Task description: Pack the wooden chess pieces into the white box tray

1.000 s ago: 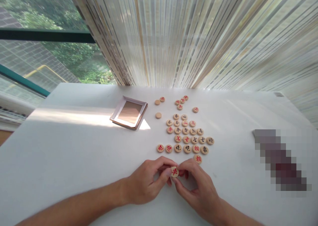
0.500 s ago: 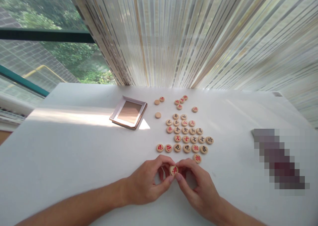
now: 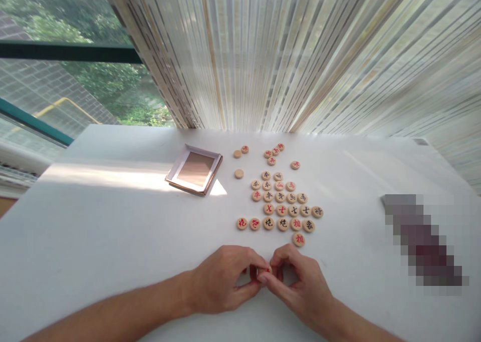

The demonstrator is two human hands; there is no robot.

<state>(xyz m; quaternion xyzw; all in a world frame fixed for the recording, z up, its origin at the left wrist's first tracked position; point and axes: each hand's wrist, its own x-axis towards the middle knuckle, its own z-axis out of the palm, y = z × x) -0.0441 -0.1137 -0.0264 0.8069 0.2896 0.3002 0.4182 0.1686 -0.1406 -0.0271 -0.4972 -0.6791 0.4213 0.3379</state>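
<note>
My left hand [image 3: 221,279] and my right hand [image 3: 296,282] meet near the table's front edge, fingers pinched together on one round wooden chess piece [image 3: 264,270]. Only a sliver of that piece shows between the fingertips, low against the table. Just beyond my right hand lies a lone piece with a red character [image 3: 298,239]. Further back, several rows of wooden chess pieces [image 3: 280,210] with red and black characters lie face up on the white table [image 3: 112,222].
A shallow open box lid [image 3: 194,169] lies at the back left of the pieces. A few loose pieces [image 3: 239,173] sit near it. A blurred dark object [image 3: 423,242] lies at the right. Striped curtains hang behind the table; a window is at the left.
Both hands have lowered and drawn slightly toward me with the piece. Its red face, plainly visible before, is now mostly hidden by my fingertips.
</note>
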